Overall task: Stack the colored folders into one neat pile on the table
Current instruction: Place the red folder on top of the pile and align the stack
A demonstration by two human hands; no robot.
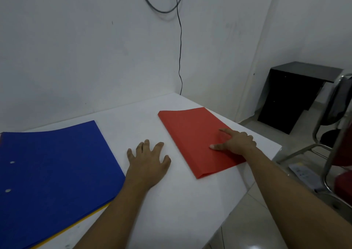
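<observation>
right hand (235, 141) spread on red folder (192, 134); left hand (147, 158) flat on table (171, 201).

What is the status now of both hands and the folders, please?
Left hand flat on table, empty. Right hand pressing on red folder, no grasp. Blue folder on yellow folder, apart from red. Path between clear.
</observation>
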